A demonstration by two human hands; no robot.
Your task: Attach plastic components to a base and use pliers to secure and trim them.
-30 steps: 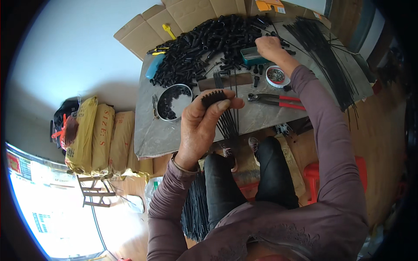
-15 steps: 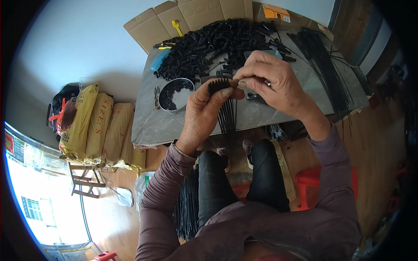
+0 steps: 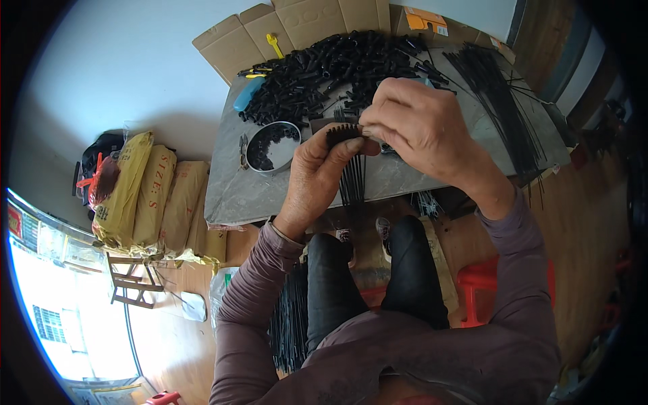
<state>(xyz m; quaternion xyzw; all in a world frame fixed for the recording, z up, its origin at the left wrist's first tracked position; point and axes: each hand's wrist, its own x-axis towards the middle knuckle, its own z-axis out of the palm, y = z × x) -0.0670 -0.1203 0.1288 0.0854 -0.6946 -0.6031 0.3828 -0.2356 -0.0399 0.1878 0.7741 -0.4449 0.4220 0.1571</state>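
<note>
Over the table's front part, my left hand [image 3: 314, 169] is closed round a bundle of thin black rods [image 3: 352, 181]. The rods hang down below the fingers, while their black tips [image 3: 343, 133] stand fanned in a row above the thumb. My right hand [image 3: 425, 128] has its fingertips pinched together at the right end of that row, touching or nearly touching the left fingers. Whatever lies in this pinch is too small to make out. Left of the hands sits a round metal tin [image 3: 286, 150] with small dark rings in it.
A heap of black tubular parts [image 3: 337, 61] covers the back of the grey table [image 3: 236, 196], before a cardboard screen [image 3: 310, 17]. More black rods [image 3: 499, 101] lie at right. Pliers [image 3: 244, 152] rest beside the tin. A red stool [image 3: 476, 283] stands right of my legs.
My right hand has turned and closed in a little toward the row of tips, its fingers now more tightly bunched. The left hand keeps its hold with hardly any movement.
</note>
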